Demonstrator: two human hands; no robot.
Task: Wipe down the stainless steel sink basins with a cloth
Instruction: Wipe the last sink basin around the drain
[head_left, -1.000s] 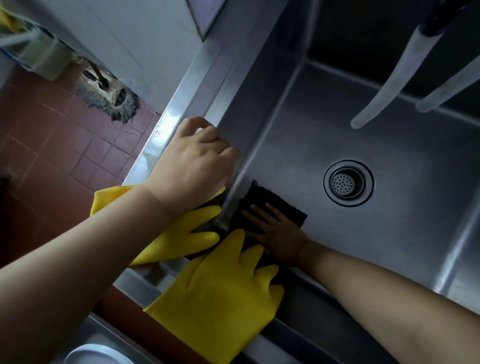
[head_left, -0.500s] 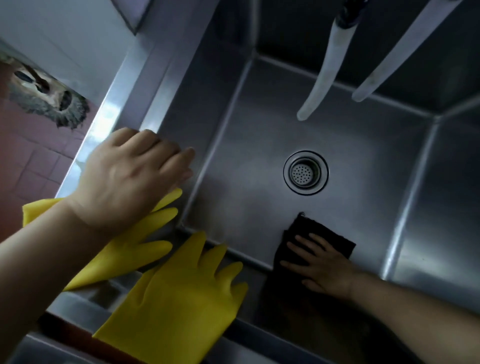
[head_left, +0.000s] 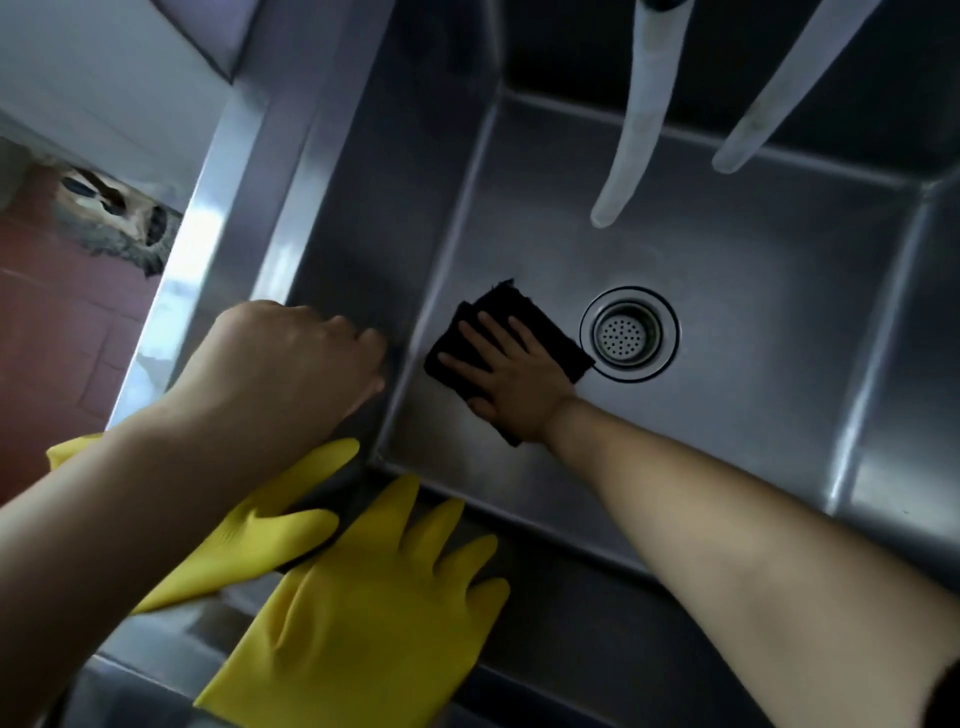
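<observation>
Fingers (head_left: 358, 338) of my left hand (head_left: 291, 364) curl over the sink (head_left: 753, 322) rim, above two yellow gloves (head_left: 363, 613). Further right, I see my right hand (head_left: 511, 376) with fingers spread flat, pressing the black cloth (head_left: 550, 332) on the basin floor just beside the drain (head_left: 628, 335).

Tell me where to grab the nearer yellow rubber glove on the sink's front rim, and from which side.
Pinch the nearer yellow rubber glove at its cuff end, coming from the near side. It lies flat, fingers pointing toward the stainless steel basin; the cuff at the picture's bottom edge looks free.
</observation>
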